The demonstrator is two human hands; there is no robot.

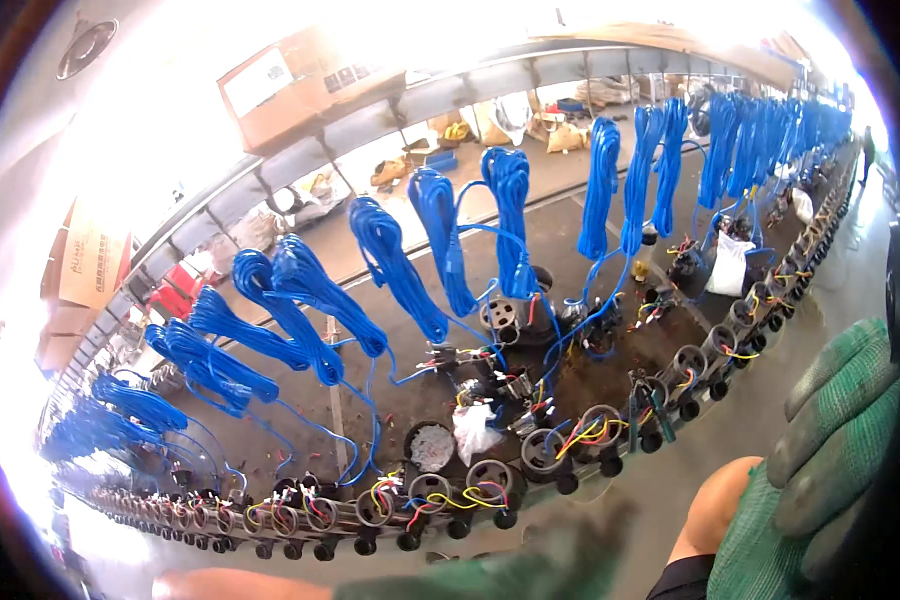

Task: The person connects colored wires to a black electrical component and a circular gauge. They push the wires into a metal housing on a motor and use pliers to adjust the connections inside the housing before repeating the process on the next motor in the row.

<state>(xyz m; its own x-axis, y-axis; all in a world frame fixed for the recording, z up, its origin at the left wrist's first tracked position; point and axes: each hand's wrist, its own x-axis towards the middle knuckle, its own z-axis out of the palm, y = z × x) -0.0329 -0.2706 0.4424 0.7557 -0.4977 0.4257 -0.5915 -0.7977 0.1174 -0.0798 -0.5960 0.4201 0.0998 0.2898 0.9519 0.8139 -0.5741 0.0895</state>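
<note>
My left hand (540,555), in a green glove, is smeared by motion at the lower edge, and its fingers cannot be made out. It is nearest to a row of round dark housings (490,482) with red, yellow and blue wires coming out. At the right rim, close to the camera, is my right hand (835,440) in a green glove with grey-coated fingers. Those fingers are curled, and whatever lies inside them is hidden. Coiled blue cables (395,265) stand in a long line behind the housings, their ends leading down to wired parts.
Dark-handled pliers (653,408) hang at the bench edge. A round tub of pale bits (431,446) and a white bag (476,432) sit on the brown bench (310,412). Another white bag (730,264) lies farther right. Cardboard boxes (295,85) stand beyond a metal rail.
</note>
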